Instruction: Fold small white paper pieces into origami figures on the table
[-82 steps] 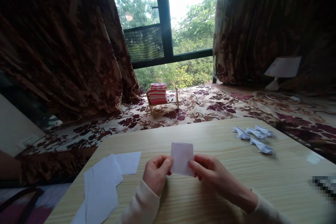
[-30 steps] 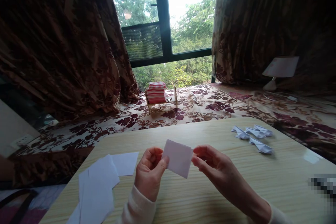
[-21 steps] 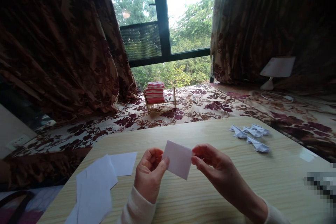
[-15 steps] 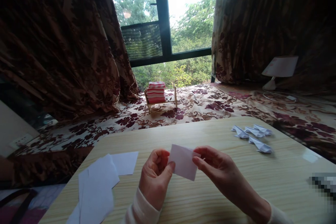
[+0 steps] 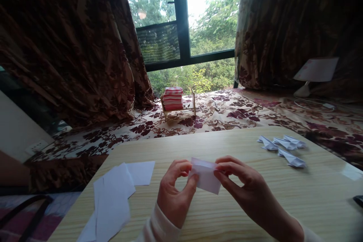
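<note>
Both my hands hold a small white paper square (image 5: 206, 176) just above the light wooden table (image 5: 232, 211). My left hand (image 5: 176, 191) pinches its left edge between thumb and forefinger. My right hand (image 5: 244, 187) pinches the right edge, fingers curled over the top, where the upper edge is folded toward me. Loose white sheets (image 5: 116, 196) lie on the table left of my left hand. Several folded white paper pieces (image 5: 285, 146) lie at the far right of the table.
A floral patterned cloth (image 5: 221, 115) covers the surface beyond the table. On it stands a small wooden rack with red-and-white striped cloths (image 5: 173, 100). A white lamp (image 5: 312, 73) and its cable sit at the right. Dark floral curtains flank the window.
The paper square was held flat and upright, then tilted. Now its top edge is bent over toward me, and both hands have lowered slightly toward the table.
</note>
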Action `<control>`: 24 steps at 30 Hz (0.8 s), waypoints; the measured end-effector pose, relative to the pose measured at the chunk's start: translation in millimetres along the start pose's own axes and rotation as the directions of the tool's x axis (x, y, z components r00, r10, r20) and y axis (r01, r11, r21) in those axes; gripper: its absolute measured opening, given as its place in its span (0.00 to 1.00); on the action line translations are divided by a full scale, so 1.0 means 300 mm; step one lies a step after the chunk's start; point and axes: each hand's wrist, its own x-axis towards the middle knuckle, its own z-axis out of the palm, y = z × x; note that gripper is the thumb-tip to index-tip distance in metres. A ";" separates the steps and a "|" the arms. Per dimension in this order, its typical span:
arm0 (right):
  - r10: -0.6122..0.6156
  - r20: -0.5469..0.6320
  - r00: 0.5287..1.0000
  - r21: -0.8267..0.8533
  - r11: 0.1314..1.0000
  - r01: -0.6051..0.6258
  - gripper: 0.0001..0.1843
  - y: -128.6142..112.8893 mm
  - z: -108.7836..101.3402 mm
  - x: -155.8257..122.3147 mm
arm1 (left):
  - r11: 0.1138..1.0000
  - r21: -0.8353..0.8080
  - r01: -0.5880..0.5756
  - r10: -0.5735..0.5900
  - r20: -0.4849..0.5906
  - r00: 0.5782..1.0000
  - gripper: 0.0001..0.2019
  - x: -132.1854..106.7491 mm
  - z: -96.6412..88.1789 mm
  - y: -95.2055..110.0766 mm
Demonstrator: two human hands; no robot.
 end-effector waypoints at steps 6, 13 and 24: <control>0.022 0.009 1.000 -0.018 1.000 -0.021 0.04 -0.007 0.002 -0.002 | 0.999 -0.034 0.020 -0.021 -0.030 0.999 0.05 0.003 -0.007 -0.007; 0.069 -0.027 0.997 0.030 0.997 -0.068 0.03 -0.019 0.003 -0.001 | 0.981 -0.128 0.149 -0.156 -0.050 0.986 0.04 -0.010 0.007 0.000; 0.111 -0.047 0.993 0.070 0.992 -0.107 0.03 -0.020 0.005 0.003 | 0.973 -0.166 0.159 -0.176 -0.089 0.980 0.05 -0.016 0.014 0.011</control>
